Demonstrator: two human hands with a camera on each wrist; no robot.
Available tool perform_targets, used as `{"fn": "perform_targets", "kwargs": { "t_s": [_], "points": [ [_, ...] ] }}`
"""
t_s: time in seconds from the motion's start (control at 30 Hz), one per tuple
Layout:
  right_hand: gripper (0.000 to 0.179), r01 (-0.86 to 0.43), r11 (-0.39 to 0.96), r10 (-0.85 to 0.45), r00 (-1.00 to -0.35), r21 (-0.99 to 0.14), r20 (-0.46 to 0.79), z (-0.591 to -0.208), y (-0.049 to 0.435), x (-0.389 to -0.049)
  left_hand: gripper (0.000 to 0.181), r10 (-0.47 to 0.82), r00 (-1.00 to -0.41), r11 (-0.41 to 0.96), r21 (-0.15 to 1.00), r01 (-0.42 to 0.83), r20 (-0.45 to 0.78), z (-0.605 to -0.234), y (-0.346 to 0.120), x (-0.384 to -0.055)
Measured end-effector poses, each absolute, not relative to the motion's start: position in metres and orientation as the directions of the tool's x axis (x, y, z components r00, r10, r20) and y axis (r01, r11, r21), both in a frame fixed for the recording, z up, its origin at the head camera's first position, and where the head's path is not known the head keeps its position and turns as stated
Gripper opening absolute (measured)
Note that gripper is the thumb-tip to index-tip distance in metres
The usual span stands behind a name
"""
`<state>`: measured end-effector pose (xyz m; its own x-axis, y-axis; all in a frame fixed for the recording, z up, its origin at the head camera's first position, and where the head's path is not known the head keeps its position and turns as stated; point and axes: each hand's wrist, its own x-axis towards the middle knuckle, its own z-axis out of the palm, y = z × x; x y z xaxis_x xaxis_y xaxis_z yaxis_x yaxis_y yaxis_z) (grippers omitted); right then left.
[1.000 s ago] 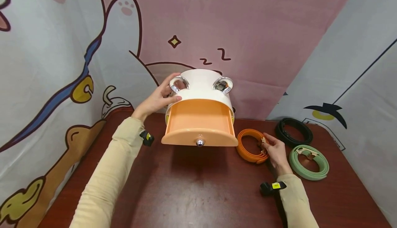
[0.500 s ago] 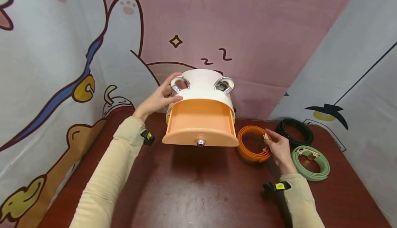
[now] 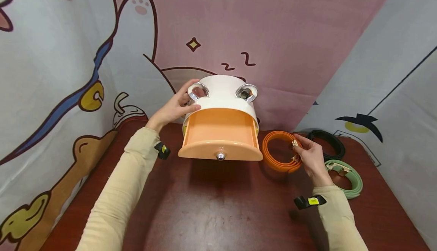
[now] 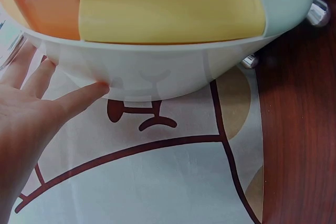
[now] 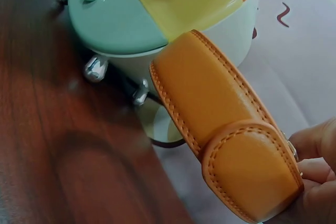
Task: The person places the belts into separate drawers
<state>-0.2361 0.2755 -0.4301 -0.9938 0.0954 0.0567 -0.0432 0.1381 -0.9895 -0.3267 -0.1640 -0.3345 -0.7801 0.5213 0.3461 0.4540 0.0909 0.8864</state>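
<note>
A rolled orange leather belt [image 3: 273,160] with stitched edges and a gold-coloured buckle hangs just above the table, right of the drawer. My right hand [image 3: 311,158] pinches it at the buckle; in the right wrist view its rounded tip faces the camera. A small white cabinet [image 3: 225,91] with two chrome rings on top has its peach upper drawer [image 3: 220,129] pulled out, nothing lying inside. My left hand [image 3: 172,109] rests against the cabinet's left side by one ring, thumb and fingers spread and fairly straight [image 4: 31,103]. Yellow and green drawer fronts [image 4: 173,14] show below.
A rolled black belt [image 3: 336,145] and a rolled green belt [image 3: 355,184] lie at the right on the dark red-brown table [image 3: 218,213]. Behind the cabinet hangs a cartoon-printed cloth [image 3: 290,54]. Short chrome feet [image 5: 96,69] hold the cabinet up.
My right hand has raised the orange belt off the table and shifted slightly right and back with it. My left hand, the cabinet and the drawer stay as they were.
</note>
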Motion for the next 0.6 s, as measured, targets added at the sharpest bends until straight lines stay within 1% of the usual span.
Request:
{"fn": "perform_targets", "kwargs": {
  "t_s": [0.27,0.6],
  "points": [
    [0.049,-0.079,0.136,0.079,-0.993,-0.988,0.090,-0.407,0.271,-0.239,0.076,0.517,-0.794,0.117,0.892,0.436,0.321,-0.335,-0.164,-0.326],
    [0.051,-0.101,0.118,0.060,-0.992,-0.988,0.108,-0.381,0.265,-0.240,0.077,0.507,-0.798,0.128,0.887,0.443,0.326,-0.334,-0.165,-0.325]
  ]
}}
